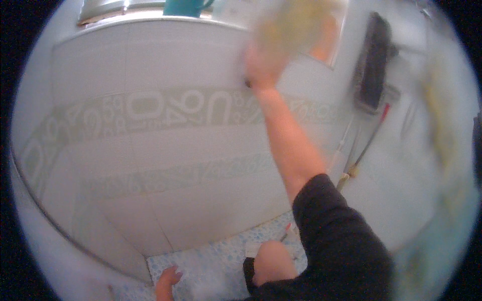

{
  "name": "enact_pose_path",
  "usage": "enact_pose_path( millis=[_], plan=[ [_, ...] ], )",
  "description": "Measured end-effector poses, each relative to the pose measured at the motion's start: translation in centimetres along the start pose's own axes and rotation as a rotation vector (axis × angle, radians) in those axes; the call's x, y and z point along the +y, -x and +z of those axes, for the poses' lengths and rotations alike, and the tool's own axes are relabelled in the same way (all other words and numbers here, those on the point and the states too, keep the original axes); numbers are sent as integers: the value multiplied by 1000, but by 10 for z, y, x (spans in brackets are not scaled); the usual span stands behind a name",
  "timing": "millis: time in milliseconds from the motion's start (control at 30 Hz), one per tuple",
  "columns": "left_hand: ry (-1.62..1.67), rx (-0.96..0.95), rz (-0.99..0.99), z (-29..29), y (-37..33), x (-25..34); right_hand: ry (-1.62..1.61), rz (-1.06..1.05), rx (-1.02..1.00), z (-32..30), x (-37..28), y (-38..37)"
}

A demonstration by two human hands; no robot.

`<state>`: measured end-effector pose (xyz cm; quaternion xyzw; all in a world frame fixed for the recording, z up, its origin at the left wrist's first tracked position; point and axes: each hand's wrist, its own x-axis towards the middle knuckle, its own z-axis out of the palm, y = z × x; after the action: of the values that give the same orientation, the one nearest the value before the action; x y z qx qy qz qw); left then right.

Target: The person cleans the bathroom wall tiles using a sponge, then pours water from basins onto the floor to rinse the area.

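Note:
My right hand is raised high in front of the tiled wall, its arm stretched out from a black sleeve. Closed, it holds a yellow-green cloth-like thing, too smeared by motion to tell exactly. The cloth covers part of a mirror, in which an orange-toned reflection shows. Low at the left, my left hand hangs over the floor with loosely bent fingers apart, and nothing shows in it.
A teal mug stands on the window ledge. A dark flat mop head hangs at the right, above several long handles, one red-tipped. My bare knee is above the blue-patterned floor. Pale tiled walls enclose the space.

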<state>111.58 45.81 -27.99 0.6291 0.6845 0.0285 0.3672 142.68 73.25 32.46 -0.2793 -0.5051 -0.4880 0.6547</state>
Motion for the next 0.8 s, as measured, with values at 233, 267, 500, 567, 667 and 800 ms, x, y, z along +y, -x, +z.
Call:
enact_pose_path(
  millis=[233,267,500,567,667,800],
  plan=[
    [127,-37,-111,43,-38,-36,-433,-52,-330,8,-167,-7],
    [181,-46,-184,56,-41,-60,-464,-64,-395,0,-179,-11],
    [-48,-116,-156,84,-29,-84,-370,-72,-414,-6,-39,-9],
    [-53,-108,-184,83,-22,-90,-206,-89,-232,-19,18,-14],
    [-56,-92,-207,85,-9,-99,-293,-124,-135,-43,89,-18],
    [-71,-63,-181,87,-10,-100,-17,4,-25,-47,231,0]
  ],
)
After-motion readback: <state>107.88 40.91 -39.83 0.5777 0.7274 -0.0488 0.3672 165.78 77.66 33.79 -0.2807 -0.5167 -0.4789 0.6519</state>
